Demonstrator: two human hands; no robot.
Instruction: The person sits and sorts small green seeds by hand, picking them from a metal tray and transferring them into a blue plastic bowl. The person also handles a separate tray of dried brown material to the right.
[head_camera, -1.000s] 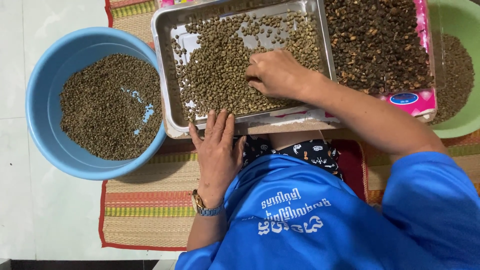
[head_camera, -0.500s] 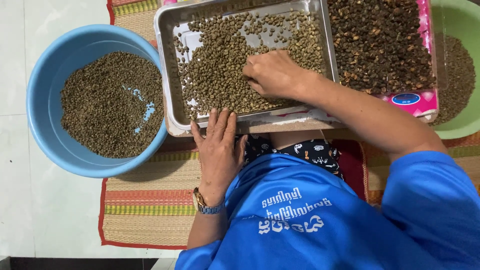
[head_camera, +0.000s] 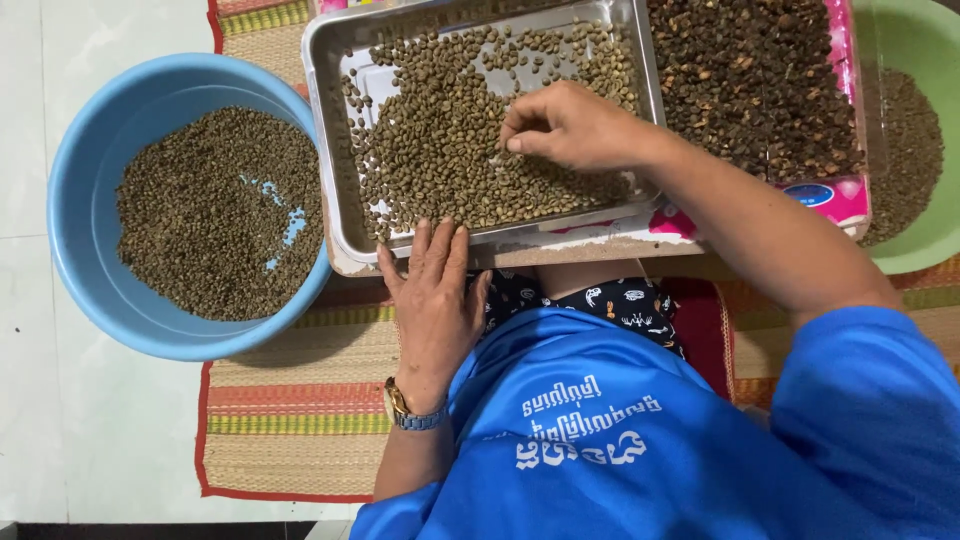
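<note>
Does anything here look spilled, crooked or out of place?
Nothing stands out. The beans stay inside the metal tray, the blue basin holds its own heap, and no beans show on the mat.

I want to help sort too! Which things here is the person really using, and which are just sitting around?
In use:
- metal tray of pale beans
- right hand, picking among the beans
- left hand, fingertips at the tray's near edge

Just sitting nearby:
- blue tub of beans
- green tub
- dark beans beside the tray
- woven mat
</note>
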